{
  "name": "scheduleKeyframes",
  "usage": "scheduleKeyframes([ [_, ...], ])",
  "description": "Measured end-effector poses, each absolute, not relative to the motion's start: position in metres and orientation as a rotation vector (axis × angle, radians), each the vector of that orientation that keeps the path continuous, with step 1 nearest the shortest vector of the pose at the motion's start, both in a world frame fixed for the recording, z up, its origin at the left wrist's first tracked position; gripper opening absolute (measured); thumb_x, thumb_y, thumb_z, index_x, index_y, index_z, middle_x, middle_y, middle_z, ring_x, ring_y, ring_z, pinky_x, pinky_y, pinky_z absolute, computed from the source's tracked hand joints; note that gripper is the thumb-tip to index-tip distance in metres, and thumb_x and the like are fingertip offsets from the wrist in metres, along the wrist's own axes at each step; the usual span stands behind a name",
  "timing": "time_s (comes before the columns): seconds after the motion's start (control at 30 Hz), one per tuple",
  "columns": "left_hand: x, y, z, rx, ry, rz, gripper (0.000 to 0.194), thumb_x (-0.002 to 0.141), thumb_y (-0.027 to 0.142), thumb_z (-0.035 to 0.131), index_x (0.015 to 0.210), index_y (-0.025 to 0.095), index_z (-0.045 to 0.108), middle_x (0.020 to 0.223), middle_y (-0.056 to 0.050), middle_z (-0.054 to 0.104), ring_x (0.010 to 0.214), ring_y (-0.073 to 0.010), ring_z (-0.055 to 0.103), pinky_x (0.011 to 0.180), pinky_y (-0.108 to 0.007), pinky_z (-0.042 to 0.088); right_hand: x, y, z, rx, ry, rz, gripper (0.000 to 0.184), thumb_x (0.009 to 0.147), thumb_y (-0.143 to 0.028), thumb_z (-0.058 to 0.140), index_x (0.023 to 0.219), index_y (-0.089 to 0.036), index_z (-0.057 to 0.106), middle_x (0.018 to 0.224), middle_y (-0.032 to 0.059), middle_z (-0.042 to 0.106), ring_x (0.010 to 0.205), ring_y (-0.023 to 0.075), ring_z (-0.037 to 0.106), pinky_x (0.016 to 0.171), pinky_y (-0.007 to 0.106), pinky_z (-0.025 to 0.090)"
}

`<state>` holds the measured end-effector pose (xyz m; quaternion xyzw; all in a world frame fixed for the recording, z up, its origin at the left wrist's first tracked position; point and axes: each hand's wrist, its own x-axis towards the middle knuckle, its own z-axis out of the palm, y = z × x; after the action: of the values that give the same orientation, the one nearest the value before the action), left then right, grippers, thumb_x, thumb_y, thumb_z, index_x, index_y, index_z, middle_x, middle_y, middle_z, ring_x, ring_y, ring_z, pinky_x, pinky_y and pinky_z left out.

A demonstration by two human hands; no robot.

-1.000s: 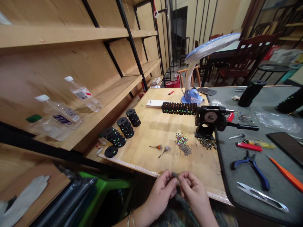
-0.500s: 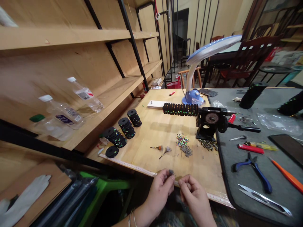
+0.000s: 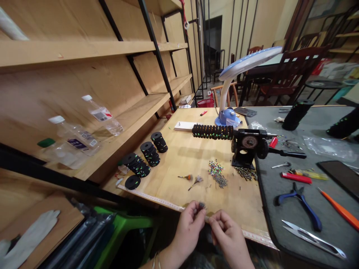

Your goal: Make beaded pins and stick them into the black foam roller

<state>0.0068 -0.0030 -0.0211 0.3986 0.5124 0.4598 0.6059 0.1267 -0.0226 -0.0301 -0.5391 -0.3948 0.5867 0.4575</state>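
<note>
My left hand [image 3: 188, 228] pinches a small grey tuft [image 3: 201, 205] at the near edge of the wooden board [image 3: 182, 157]. Just to its right, my right hand [image 3: 227, 235] has its fingers pinched together; what they hold is too fine to make out. Beyond my hands on the board lie two small feathered pieces [image 3: 193, 179], a pile of coloured beads [image 3: 215, 167] and a heap of small metal parts [image 3: 246, 172]. A black winding device [image 3: 248, 146] carries a dark rod of stacked discs [image 3: 213, 131].
Several stacks of black spools [image 3: 146, 155] line the board's left side. Blue pliers [image 3: 301, 201], thread snips [image 3: 311, 233], a red lighter [image 3: 295, 177] and an orange tool [image 3: 339, 209] lie on the grey mat. A blue desk lamp [image 3: 232, 89] stands behind. Water bottles [image 3: 81, 130] lie on the shelf.
My hands have parted slightly: the left lifted the grey tuft a little, and the right drew back toward me. The view has shifted a little.
</note>
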Motion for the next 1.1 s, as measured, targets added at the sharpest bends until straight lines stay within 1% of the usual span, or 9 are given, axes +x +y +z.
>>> scheduleKeyframes([
  [0.17, 0.007, -0.003, -0.020, 0.958, 1.216, 1.090, 0.037, 0.073, 0.049, 0.072, 0.071, 0.017, 0.054, 0.067, 0.002, 0.050, 0.062, -0.0113, 0.045, 0.056, -0.021, 0.036, 0.127, -0.022, -0.030, -1.348, -0.959, 1.466, 0.051, 0.070, -0.070, 0.060, 0.061, -0.021, 0.049, 0.038, -0.0082, 0.042, 0.036, 0.0080, 0.032, 0.041, 0.021, 0.025],
  [0.33, 0.006, -0.004, -0.015, 1.117, 1.234, 1.098, 0.030, 0.081, 0.043, 0.065, 0.073, 0.018, 0.053, 0.069, 0.002, 0.050, 0.066, -0.0134, 0.047, 0.062, -0.023, 0.040, 0.126, -0.022, -0.026, -1.353, -0.902, 1.483, 0.047, 0.070, -0.065, 0.063, 0.063, -0.021, 0.048, 0.035, -0.0094, 0.042, 0.033, 0.0063, 0.028, 0.040, 0.019, 0.021],
  [0.43, 0.005, -0.006, -0.015, 1.234, 1.265, 1.102, 0.024, 0.085, 0.038, 0.060, 0.074, 0.018, 0.053, 0.068, 0.001, 0.050, 0.066, -0.0140, 0.048, 0.063, -0.023, 0.041, 0.126, -0.021, -0.026, -1.345, -0.887, 1.505, 0.046, 0.071, -0.064, 0.063, 0.063, -0.021, 0.047, 0.035, -0.0099, 0.042, 0.033, 0.0055, 0.027, 0.038, 0.018, 0.020],
  [0.53, 0.002, -0.009, -0.017, 1.332, 1.294, 1.090, 0.019, 0.086, 0.033, 0.059, 0.075, 0.018, 0.054, 0.068, 0.001, 0.053, 0.065, -0.0144, 0.050, 0.062, -0.023, 0.040, 0.126, -0.019, -0.029, -1.341, -0.890, 1.524, 0.048, 0.071, -0.067, 0.061, 0.065, -0.021, 0.048, 0.035, -0.0097, 0.044, 0.032, 0.0055, 0.027, 0.037, 0.018, 0.021],
  [0.63, 0.000, -0.010, -0.020, 1.402, 1.313, 1.070, 0.017, 0.087, 0.031, 0.058, 0.076, 0.019, 0.055, 0.068, 0.000, 0.053, 0.064, -0.0145, 0.050, 0.060, -0.023, 0.039, 0.127, -0.018, -0.034, -1.324, -0.914, 1.522, 0.051, 0.070, -0.071, 0.060, 0.067, -0.021, 0.050, 0.036, -0.0088, 0.046, 0.032, 0.0061, 0.029, 0.037, 0.018, 0.023],
  [0.7, 0.000, -0.010, -0.021, 1.425, 1.327, 1.055, 0.016, 0.088, 0.030, 0.057, 0.076, 0.019, 0.055, 0.068, 0.000, 0.053, 0.064, -0.0146, 0.050, 0.060, -0.023, 0.039, 0.128, -0.018, -0.036, -1.317, -0.922, 1.512, 0.052, 0.070, -0.072, 0.060, 0.068, -0.021, 0.050, 0.036, -0.0085, 0.046, 0.032, 0.0064, 0.031, 0.037, 0.018, 0.025],
  [0.87, 0.001, -0.007, -0.017, 1.394, 1.346, 1.051, 0.018, 0.088, 0.030, 0.055, 0.074, 0.019, 0.052, 0.067, 0.001, 0.052, 0.064, -0.0145, 0.050, 0.061, -0.023, 0.040, 0.127, -0.022, -0.031, -1.315, -0.897, 1.523, 0.051, 0.071, -0.071, 0.060, 0.066, -0.022, 0.047, 0.035, -0.0093, 0.044, 0.032, 0.0054, 0.028, 0.037, 0.018, 0.021],
  [1.0, 0.002, -0.005, -0.015, 1.351, 1.345, 1.088, 0.017, 0.086, 0.031, 0.058, 0.075, 0.019, 0.054, 0.068, 0.001, 0.054, 0.064, -0.0145, 0.050, 0.060, -0.023, 0.040, 0.127, -0.025, -0.026, -1.320, -0.913, 1.534, 0.049, 0.073, -0.067, 0.060, 0.066, -0.021, 0.047, 0.035, -0.0086, 0.046, 0.032, 0.0052, 0.028, 0.038, 0.018, 0.022],
  [1.1, 0.001, -0.005, -0.015, 1.361, 1.348, 1.087, 0.017, 0.088, 0.030, 0.057, 0.076, 0.019, 0.054, 0.068, 0.001, 0.054, 0.064, -0.0146, 0.051, 0.061, -0.023, 0.041, 0.126, -0.025, -0.025, -1.323, -0.922, 1.539, 0.049, 0.073, -0.067, 0.060, 0.065, -0.021, 0.047, 0.035, -0.0083, 0.046, 0.033, 0.0054, 0.029, 0.038, 0.018, 0.022],
])
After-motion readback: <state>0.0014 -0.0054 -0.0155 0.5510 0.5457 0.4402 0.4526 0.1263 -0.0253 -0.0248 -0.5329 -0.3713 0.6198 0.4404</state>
